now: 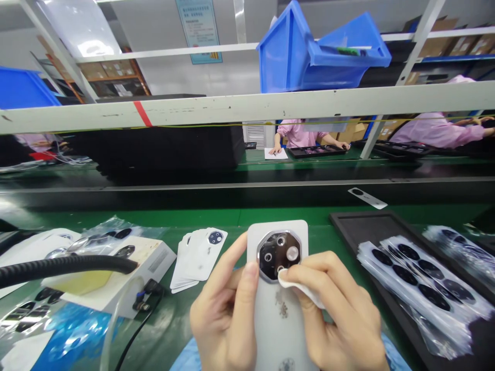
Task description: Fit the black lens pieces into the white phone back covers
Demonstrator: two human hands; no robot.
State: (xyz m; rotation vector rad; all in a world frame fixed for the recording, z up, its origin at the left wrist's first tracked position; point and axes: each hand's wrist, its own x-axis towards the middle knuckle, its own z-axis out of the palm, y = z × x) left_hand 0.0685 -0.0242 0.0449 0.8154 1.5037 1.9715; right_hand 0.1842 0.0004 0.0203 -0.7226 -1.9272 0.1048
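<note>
1. The left hand point(228, 309) grips the white phone point(279, 335) closed around its edge, above the green bench point(247, 216); slackening fingers could drop it.
2. The right hand point(336, 309) pinches a white wipe point(301, 291) against the camera island point(279, 255); trapped grit could scratch the lenses.
3. Right of the phone, a careless elbow could jolt the black tray point(371, 222).

White shelf rail point(247, 109), blue plastic bins point(286, 51), wall poster point(198, 31), green workbench point(247, 215), cardboard boxes point(104, 69)

The left hand point(224, 309) and right hand point(334, 309) curl close together.
</note>
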